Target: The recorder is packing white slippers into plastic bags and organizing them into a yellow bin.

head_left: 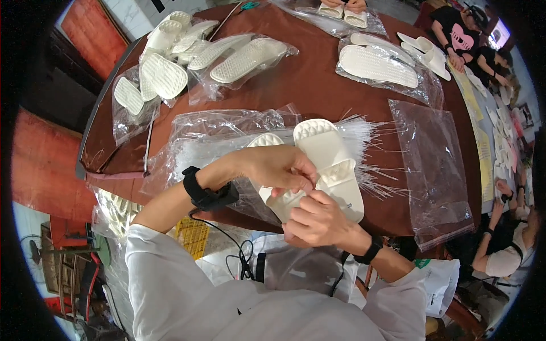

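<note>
A pair of cream slippers [324, 140] lies before me at the near edge of the table, side by side, with quilted insoles and padded straps. My left hand [278, 167] reaches over the left slipper [265, 140], fingers bent and thumb pinched near the inner strap edges. Just below it, my right hand [319, 220] is closed, its fingertips meeting the left ones between the two straps. Whatever is pinched there is too small to make out. The hands hide most of the left slipper and its strap.
Thin white plastic strands [364, 139] fan out under and behind the slippers. An empty clear bag [435, 165] lies at right. Bagged slippers [250, 59] pile up at far left; another bagged pair [378, 65] sits far right. Teal scissors [249, 5] lie at the back. Other people work nearby.
</note>
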A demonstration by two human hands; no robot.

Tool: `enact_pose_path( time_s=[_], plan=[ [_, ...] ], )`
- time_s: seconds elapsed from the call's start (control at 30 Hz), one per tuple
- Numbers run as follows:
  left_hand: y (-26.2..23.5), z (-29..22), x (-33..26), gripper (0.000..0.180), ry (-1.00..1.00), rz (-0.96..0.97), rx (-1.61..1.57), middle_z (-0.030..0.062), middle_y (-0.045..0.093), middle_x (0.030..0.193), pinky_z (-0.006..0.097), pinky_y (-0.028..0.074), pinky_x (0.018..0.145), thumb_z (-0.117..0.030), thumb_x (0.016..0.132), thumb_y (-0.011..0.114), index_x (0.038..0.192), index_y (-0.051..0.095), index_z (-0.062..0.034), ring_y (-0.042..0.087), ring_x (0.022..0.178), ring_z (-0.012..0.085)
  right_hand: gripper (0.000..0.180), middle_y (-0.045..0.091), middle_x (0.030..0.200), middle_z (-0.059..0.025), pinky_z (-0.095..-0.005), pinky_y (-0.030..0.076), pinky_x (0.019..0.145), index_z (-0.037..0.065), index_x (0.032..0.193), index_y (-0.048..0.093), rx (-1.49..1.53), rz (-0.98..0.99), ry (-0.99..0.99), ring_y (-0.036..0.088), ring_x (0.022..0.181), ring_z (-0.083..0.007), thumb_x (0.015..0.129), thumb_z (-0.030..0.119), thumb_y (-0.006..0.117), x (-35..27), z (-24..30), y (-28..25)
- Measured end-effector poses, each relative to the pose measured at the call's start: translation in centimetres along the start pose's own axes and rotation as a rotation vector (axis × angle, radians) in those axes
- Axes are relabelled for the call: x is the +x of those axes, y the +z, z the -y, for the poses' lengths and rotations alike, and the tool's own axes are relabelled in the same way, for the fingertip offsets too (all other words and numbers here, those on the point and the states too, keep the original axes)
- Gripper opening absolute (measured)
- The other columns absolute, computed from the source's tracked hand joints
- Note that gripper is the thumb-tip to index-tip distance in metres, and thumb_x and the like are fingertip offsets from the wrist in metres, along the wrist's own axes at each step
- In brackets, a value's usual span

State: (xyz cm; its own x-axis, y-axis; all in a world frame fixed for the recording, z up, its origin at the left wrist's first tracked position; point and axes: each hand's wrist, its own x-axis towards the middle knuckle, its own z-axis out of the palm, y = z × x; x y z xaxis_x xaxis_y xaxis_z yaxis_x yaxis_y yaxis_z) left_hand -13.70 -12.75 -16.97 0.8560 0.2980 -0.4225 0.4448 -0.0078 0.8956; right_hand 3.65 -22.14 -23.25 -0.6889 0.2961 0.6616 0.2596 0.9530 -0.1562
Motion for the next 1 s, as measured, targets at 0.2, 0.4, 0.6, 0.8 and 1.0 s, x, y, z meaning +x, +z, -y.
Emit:
enact_pose_path(
  time_s=[0.2, 0.4, 0.6, 0.8, 1.0],
  plan=[
    [1.2, -0.4, -0.7, 0.015, 0.142, -0.276, 0.286, 0.0055, 0.062, 0.072, 0.028, 0.045, 0.055, -0.016, 0.09, 0.059, 0.095, 0.062, -0.0023, 0.056, 0.059, 0.0124, 0.026, 0.054, 0.105, -0.0118, -0.0386, 0.047, 0.078, 0.005, 0.097, 0.058, 0.084, -0.349, 0.623, 0.055, 0.095, -0.03, 0.078, 0.017, 0.073, -0.9, 1.4, -1.8],
    [1.9, -0.7, -0.4, 0.013, 0.194, -0.384, 0.433, 0.0096, 0.063, 0.075, 0.031, 0.046, 0.06, -0.015, 0.088, 0.062, 0.095, 0.064, -0.004, 0.058, 0.064, 0.018, 0.011, 0.063, 0.076, -0.0073, -0.025, 0.049, 0.063, 0.0, 0.095, 0.055, 0.546, -0.396, 0.971, 0.062, 0.067, -0.0114, 0.091, 0.008, 0.062, -1.3, 1.3, -1.2],
    [0.9, 0.3, 0.1, 0.015, 0.226, -0.467, 0.342, 0.0067, 0.068, 0.083, 0.028, 0.047, 0.064, -0.013, 0.088, 0.062, 0.099, 0.068, -0.0038, 0.059, 0.068, 0.0126, 0.007, 0.062, 0.076, -0.0038, -0.0232, 0.049, 0.06, -0.001, 0.09, 0.056, 0.62, -0.337, 1.165, 0.06, 0.065, -0.007, 0.089, 0.004, 0.061, -2.6, 1.5, -2.3],
    [-4.1, 2.1, 1.0, 0.019, 0.169, -0.654, 0.331, 0.0018, 0.066, 0.078, 0.024, 0.046, 0.064, -0.016, 0.09, 0.06, 0.099, 0.07, -0.0027, 0.055, 0.07, 0.0065, 0.009, 0.055, 0.077, -0.0047, -0.026, 0.056, 0.058, -0.002, 0.094, 0.049, 0.893, -0.402, 1.43, 0.061, 0.069, -0.01, 0.095, 0.007, 0.05, -3.9, 0.3, -3.3],
    [-5.6, 4.0, 2.6, 0.024, 0.071, -0.545, 0.284, 0.004, 0.066, 0.078, 0.026, 0.049, 0.059, -0.018, 0.088, 0.059, 0.099, 0.07, -0.0003, 0.058, 0.069, 0.0097, 0.019, 0.059, 0.088, -0.01, -0.0281, 0.058, 0.065, -0.005, 0.11, 0.052, 0.974, -0.367, 1.453, 0.066, 0.08, -0.0168, 0.095, 0.008, 0.05, -3.0, -1.7, -2.9]
  ],
)
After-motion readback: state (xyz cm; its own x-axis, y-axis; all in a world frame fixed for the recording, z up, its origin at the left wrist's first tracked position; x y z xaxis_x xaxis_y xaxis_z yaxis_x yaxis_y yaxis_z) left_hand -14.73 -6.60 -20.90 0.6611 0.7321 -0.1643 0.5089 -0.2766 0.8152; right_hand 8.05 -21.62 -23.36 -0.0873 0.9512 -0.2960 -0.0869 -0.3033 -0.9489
